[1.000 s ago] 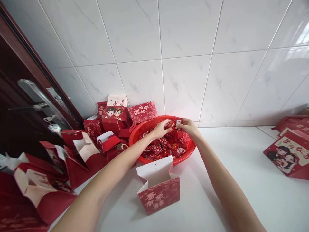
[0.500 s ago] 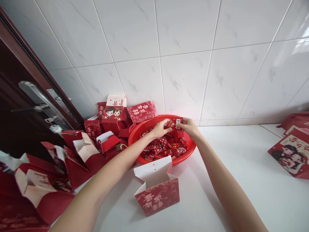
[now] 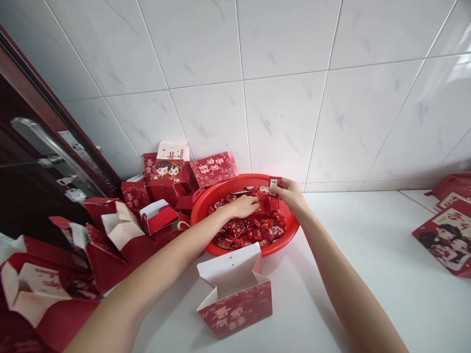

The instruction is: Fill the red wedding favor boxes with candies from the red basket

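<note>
Red basket [image 3: 201, 205] sits below left hand [image 3: 245, 206] and right hand [image 3: 290, 193], presumably for reach. Open box [image 3: 241, 308] bodyward of both, mouth up. Left lies among wrapped sweets [image 3: 257, 230], grip I cannot tell; right pinches one small packet [image 3: 274, 184].

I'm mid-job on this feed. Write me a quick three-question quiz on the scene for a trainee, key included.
1. Multiple choice: which hand holds up the white-labelled packet?
a) left
b) right
c) neither

2. True or false: the box standing in front of the red basket is open at the top.

3. Short answer: where is the left hand?

Key:
1. b: the right hand holds it at the basket's far right rim.
2. True: its top gapes open.
3. In the basket, at the pile of wrapped red packets.
</note>
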